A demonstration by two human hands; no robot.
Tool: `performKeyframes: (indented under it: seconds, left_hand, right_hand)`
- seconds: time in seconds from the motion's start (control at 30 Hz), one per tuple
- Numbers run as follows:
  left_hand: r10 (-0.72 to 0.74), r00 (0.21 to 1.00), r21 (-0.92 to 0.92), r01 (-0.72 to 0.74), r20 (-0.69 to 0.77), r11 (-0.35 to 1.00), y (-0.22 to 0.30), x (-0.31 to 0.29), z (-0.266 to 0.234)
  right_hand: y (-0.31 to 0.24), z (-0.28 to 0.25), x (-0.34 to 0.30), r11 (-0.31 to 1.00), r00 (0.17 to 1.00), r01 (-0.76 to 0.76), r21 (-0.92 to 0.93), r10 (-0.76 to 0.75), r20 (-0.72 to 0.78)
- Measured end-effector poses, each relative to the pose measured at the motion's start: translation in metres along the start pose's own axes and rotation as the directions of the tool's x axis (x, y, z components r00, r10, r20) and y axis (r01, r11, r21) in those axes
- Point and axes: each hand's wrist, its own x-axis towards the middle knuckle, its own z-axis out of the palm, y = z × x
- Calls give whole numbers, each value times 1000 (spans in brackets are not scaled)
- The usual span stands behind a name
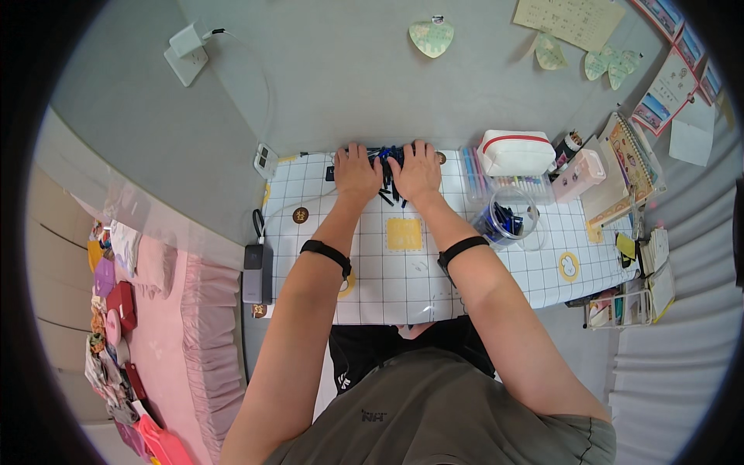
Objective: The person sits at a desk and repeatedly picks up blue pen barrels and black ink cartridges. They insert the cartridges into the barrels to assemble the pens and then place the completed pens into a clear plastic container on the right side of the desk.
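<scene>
A heap of small black and blue stick-like pieces (393,153), perhaps pen parts, lies against the wall at the far edge of the desk. My left hand (357,175) rests on its left side, fingers stretched forward and thumb pointing inward. On the other side my right hand (418,172) lies with its fingers extended too, its thumb close to the left one. Several loose black pieces (385,199) trail toward me between the wrists. Part of the heap is hidden under both palms. To the right stands a clear round tub (529,203) holding similar blue and black pieces.
Behind the tub are a clear case of coloured pens (473,177) and a white pouch (517,155) with a red zip. A pink box (580,175) and spiral notebooks stand farther right. A grey power bank (257,274) with a cable sits at the desk's left edge.
</scene>
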Motion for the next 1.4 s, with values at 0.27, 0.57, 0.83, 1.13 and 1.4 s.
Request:
performKeyframes:
  seconds: [0.27, 0.57, 0.83, 1.13, 1.4]
  left_hand:
    - [87, 996, -152, -86, 5, 985, 1, 0, 0]
    - [171, 983, -178, -157, 64, 971, 7, -4, -5]
    - [125, 992, -319, -107, 36, 942, 3, -2, 0]
    - [90, 996, -305, -80, 17, 949, 13, -3, 4]
    - [141, 988, -400, -106, 58, 910, 18, -10, -5]
  right_hand:
    - [2, 8, 3, 987, 999, 51, 152, -53, 6]
    - [7, 4, 0, 969, 988, 147, 198, -153, 18]
    - [7, 4, 1, 967, 989, 135, 218, -145, 31]
    - [9, 7, -4, 967, 982, 169, 189, -182, 52]
    - [9, -10, -9, 938, 976, 167, 303, -201, 85]
